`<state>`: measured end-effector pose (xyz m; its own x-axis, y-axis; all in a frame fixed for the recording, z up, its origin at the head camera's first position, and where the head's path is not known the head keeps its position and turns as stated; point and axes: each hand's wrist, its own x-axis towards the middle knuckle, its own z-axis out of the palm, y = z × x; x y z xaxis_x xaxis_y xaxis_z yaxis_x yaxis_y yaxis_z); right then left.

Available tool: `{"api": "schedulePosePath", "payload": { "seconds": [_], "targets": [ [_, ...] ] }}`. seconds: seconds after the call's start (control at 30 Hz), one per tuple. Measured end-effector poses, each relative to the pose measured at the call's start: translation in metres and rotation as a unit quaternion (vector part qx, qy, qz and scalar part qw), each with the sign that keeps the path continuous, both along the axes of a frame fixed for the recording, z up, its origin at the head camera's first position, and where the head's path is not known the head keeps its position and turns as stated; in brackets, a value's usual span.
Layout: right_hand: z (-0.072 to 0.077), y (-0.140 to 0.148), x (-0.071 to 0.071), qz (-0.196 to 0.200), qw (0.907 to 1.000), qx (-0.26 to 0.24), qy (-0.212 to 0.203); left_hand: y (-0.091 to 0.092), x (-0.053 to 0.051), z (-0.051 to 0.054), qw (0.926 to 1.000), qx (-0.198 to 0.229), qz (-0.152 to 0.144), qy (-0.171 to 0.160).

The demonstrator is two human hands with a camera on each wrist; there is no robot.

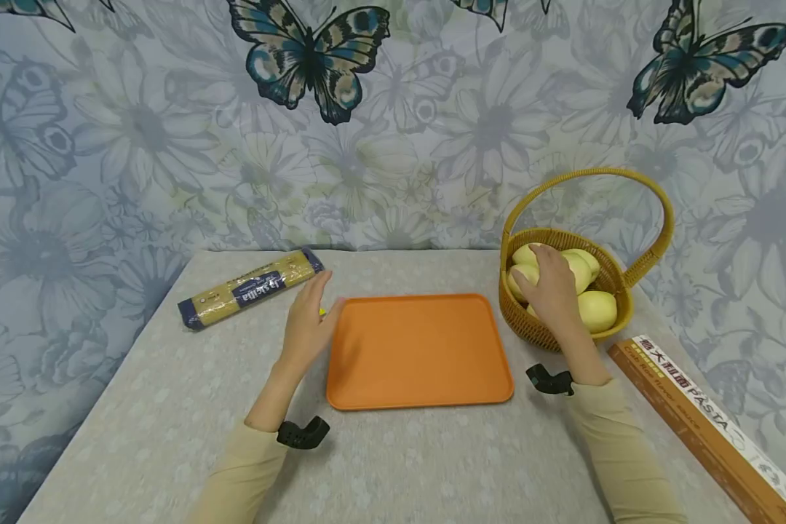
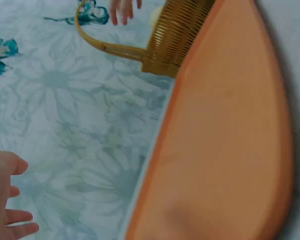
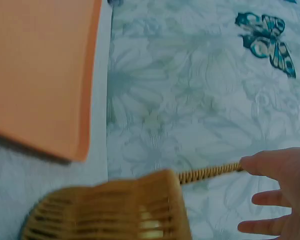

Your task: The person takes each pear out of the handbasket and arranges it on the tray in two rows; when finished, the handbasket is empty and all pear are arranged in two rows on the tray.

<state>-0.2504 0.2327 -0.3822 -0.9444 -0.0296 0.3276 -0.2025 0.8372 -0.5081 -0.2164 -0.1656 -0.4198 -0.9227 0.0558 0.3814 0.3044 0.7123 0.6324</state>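
My right hand (image 1: pixel 554 287) is over the wicker basket (image 1: pixel 530 331), above several smooth, pale yellow oval pieces of produce (image 1: pixel 597 311) whose kind I cannot tell. Its fingers are spread in the right wrist view, with nothing visible between them. The left hand (image 1: pixel 306 327) hovers beside the left edge of an orange tray (image 1: pixel 421 353), thumb apart from the other fingers and holding nothing. Behind that hand a small yellow thing (image 1: pixel 322 311) shows, mostly hidden. A bag of pasta (image 1: pixel 252 289) with dark blue ends lies just beyond the left hand.
A long brown and white pasta box (image 1: pixel 701 429) lies along the table's right side. The basket's tall handle (image 1: pixel 589 173) arches above its rim. Behind the table (image 1: pixel 399 466) hangs a butterfly-patterned cloth (image 1: pixel 399 160).
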Motion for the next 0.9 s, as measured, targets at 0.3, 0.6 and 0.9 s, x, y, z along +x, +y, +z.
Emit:
{"api": "schedulePosePath", "payload": {
  "seconds": [0.3, 0.6, 0.9],
  "targets": [
    [0.006, 0.041, -0.013, -0.036, 0.9954, -0.088, 0.009, -0.003, -0.003, -0.040, 0.9873, 0.151, -0.043, -0.024],
    [0.004, 0.067, -0.017, -0.054, 0.9891, -0.137, 0.002, 0.000, 0.003, -0.039, 0.9715, 0.211, -0.064, -0.088],
    [-0.007, 0.074, -0.023, -0.038, 0.9910, -0.128, -0.010, -0.002, 0.004, -0.044, 0.9654, 0.217, -0.064, -0.130]
  ]
}}
